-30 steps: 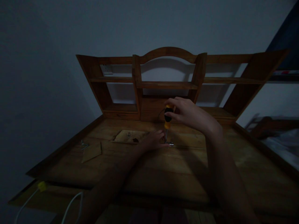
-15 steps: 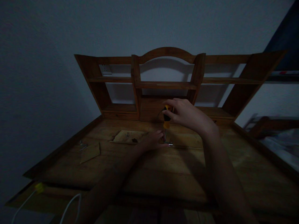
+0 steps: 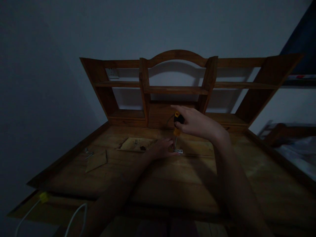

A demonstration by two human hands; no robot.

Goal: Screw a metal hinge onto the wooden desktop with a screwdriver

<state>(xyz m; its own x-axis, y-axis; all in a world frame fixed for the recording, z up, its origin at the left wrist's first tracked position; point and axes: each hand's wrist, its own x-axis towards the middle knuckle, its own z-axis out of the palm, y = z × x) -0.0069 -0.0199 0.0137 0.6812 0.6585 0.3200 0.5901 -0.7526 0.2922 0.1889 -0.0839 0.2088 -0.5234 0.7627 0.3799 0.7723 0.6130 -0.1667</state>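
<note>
My right hand (image 3: 194, 120) is closed around the black-and-yellow handle of a screwdriver (image 3: 177, 131). The tool stands nearly upright, its shaft pointing down at a small silver metal hinge (image 3: 180, 151). Beside the tip, my left hand (image 3: 163, 147) lies low on the wood, thumb and fingers pinched at the left end of the hinge. These fingers cover part of the hinge and the exact spot where the tip meets it. Under the hinge is a pale wooden strip (image 3: 199, 148) in the desk top.
A shallow recess (image 3: 132, 144) in the wooden desk (image 3: 153, 184) lies left of my hands. Further left are a thin wooden piece (image 3: 96, 161) and small metal parts (image 3: 89, 154). A shelf unit (image 3: 176, 89) stands behind. A white cable (image 3: 76, 212) runs at the front left.
My right fingers have shifted on the screwdriver handle, the index finger now stretching out over its top. The handle sits slightly further right. My left hand stays at the hinge.
</note>
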